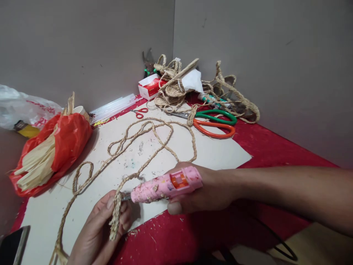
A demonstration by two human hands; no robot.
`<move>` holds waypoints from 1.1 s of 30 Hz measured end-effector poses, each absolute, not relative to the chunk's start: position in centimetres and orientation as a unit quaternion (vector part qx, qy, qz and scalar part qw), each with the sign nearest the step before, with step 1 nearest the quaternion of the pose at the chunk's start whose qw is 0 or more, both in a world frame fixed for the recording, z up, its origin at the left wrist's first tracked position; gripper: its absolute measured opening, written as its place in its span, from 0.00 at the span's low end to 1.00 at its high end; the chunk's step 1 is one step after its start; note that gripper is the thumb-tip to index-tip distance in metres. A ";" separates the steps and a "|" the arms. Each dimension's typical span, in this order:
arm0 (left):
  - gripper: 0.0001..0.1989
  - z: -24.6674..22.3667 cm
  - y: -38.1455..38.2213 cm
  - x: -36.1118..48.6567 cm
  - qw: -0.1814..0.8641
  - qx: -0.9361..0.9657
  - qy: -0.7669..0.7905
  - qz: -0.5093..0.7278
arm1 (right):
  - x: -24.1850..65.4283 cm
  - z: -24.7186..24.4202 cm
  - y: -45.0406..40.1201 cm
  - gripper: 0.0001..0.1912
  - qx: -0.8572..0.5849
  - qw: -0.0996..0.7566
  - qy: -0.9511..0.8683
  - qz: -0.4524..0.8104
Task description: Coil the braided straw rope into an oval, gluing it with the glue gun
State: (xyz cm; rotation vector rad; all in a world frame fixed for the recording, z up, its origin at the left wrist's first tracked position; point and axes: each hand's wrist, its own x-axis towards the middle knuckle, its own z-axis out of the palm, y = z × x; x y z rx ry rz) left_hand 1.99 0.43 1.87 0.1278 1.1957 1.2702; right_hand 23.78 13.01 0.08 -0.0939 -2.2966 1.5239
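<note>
Head view: glue gun (156, 188) at rope (117, 211)

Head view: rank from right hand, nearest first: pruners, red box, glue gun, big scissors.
1. Glue gun: held in right hand.
2. Big scissors: ahead, slightly right.
3. Red box: farther back, left.
4. Pruners: behind the box.

Passage, one: my head feed showed open room over white paper (219, 151), between the rope (164, 146) and the red table (268, 147). Obstacles, four: rope loops lay across mid-sheet; large scissors (202, 129), beyond; red bag (73, 134), left; grey walls (248, 55) closed the far side.
</note>
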 end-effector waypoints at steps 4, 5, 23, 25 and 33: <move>0.07 1.7 0.4 1.6 0.647 0.041 0.519 0.557 | 23.7 0.4 12.9 0.21 0.017 0.193 -0.800 0.567; 0.08 1.7 0.4 1.5 0.643 0.033 0.521 0.560 | 23.8 0.5 12.9 0.22 0.015 0.193 -0.806 0.559; 0.16 3.7 -0.1 -0.7 0.522 0.052 0.542 0.656 | 24.6 2.4 12.5 0.12 -0.113 -0.047 -0.963 0.240; 0.14 3.5 -0.4 -0.6 0.523 0.074 0.546 0.650 | 24.6 3.9 12.5 0.11 -0.106 -0.013 -0.965 0.238; 0.11 3.5 -0.8 0.4 0.548 0.145 0.532 0.629 | 19.0 5.7 12.3 0.25 -0.006 0.318 -0.911 0.263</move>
